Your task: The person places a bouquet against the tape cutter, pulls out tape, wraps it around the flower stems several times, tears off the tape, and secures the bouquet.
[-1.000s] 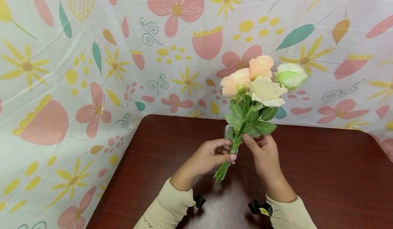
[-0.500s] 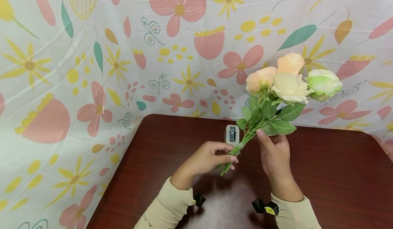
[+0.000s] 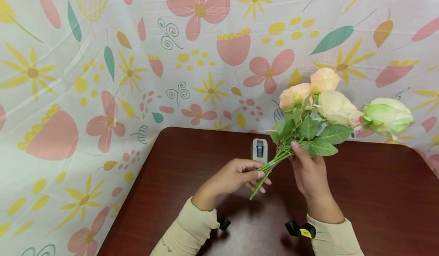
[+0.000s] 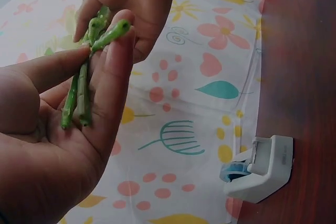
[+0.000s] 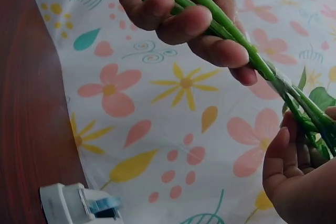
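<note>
A bouquet of artificial roses [image 3: 334, 105], peach, cream and pale green, leans to the right above the table. My left hand [image 3: 236, 176] pinches the lower green stems [image 4: 79, 95] between thumb and fingers, and the cut ends poke out past the thumb. Higher up, just under the leaves [image 3: 310, 128], my right hand [image 3: 310, 174] grips the stems with its thumb on top. In the right wrist view a clear, shiny band, which looks like tape [image 5: 281, 83], wraps the stems between the two hands. The right hand's fingers are partly hidden behind leaves and stems.
A white tape dispenser [image 3: 259, 150] with a roll of clear tape stands on the dark red-brown table [image 3: 192, 149], just behind the left hand. A flower-patterned cloth [image 3: 137, 39] hangs along the table's back and left.
The bouquet has tilted over to the right and its heads have dropped lower. My right hand has moved right with it; the left stays nearly in place. The tape dispenser has come into full view.
</note>
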Demonstrator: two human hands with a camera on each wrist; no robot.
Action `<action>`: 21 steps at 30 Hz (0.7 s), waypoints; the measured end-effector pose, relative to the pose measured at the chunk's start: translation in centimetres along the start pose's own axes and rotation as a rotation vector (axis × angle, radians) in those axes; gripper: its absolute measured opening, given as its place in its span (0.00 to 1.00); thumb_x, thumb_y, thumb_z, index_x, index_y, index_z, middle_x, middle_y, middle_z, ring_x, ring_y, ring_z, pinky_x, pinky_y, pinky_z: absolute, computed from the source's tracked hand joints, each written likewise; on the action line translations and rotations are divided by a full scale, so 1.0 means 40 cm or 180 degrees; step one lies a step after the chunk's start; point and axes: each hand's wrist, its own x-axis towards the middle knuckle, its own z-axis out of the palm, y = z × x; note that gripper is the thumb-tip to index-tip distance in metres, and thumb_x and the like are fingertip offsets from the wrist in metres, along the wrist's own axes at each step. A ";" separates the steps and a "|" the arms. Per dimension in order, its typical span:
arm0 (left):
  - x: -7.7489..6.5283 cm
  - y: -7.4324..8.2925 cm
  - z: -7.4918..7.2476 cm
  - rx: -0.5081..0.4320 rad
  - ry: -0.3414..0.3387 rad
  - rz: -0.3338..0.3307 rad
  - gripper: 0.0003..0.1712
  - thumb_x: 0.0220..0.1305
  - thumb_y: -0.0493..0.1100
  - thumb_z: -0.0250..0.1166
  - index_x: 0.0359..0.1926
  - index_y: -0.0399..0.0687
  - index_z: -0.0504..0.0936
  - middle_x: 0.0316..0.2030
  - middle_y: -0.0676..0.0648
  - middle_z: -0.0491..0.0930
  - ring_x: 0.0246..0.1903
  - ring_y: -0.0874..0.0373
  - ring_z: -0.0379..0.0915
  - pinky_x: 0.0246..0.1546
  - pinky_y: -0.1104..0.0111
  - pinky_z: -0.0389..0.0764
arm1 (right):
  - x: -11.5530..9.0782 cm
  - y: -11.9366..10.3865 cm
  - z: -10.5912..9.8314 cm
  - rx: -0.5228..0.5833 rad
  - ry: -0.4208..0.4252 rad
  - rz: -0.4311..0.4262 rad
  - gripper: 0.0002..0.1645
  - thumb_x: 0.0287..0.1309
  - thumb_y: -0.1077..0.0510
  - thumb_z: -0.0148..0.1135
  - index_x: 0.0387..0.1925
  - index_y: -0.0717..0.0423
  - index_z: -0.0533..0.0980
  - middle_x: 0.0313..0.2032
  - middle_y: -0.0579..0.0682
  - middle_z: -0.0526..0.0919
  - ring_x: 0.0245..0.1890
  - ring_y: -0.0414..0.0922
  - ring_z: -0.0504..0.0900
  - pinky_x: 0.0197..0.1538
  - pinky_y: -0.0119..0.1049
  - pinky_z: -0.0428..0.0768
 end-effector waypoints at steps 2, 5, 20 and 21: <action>0.003 -0.003 0.005 0.0039 0.0047 -0.0049 0.18 0.76 0.40 0.56 0.62 0.41 0.79 0.45 0.31 0.85 0.35 0.41 0.86 0.34 0.61 0.86 | -0.003 -0.003 -0.008 -0.0149 0.0085 0.0076 0.25 0.73 0.66 0.52 0.68 0.52 0.66 0.48 0.41 0.81 0.43 0.36 0.80 0.43 0.29 0.77; 0.009 -0.010 0.013 0.0210 0.0146 -0.0141 0.18 0.77 0.43 0.56 0.63 0.43 0.78 0.39 0.37 0.84 0.28 0.48 0.80 0.29 0.65 0.82 | -0.005 -0.007 -0.022 -0.0280 0.0138 0.0173 0.29 0.73 0.65 0.53 0.72 0.51 0.63 0.52 0.41 0.81 0.47 0.36 0.81 0.46 0.29 0.79; 0.038 -0.090 0.084 0.1394 0.0381 -0.0176 0.18 0.79 0.48 0.52 0.62 0.51 0.78 0.33 0.54 0.72 0.28 0.67 0.65 0.32 0.75 0.70 | -0.028 0.007 -0.128 -0.1007 0.0072 0.0583 0.31 0.74 0.62 0.53 0.73 0.45 0.57 0.58 0.40 0.73 0.48 0.33 0.79 0.46 0.29 0.81; 0.040 -0.098 0.087 0.1471 0.0375 -0.0162 0.18 0.80 0.48 0.51 0.61 0.50 0.78 0.34 0.54 0.72 0.30 0.68 0.66 0.35 0.75 0.70 | -0.030 0.009 -0.138 -0.1066 0.0029 0.0634 0.30 0.74 0.61 0.53 0.72 0.46 0.57 0.57 0.40 0.73 0.48 0.33 0.79 0.46 0.28 0.81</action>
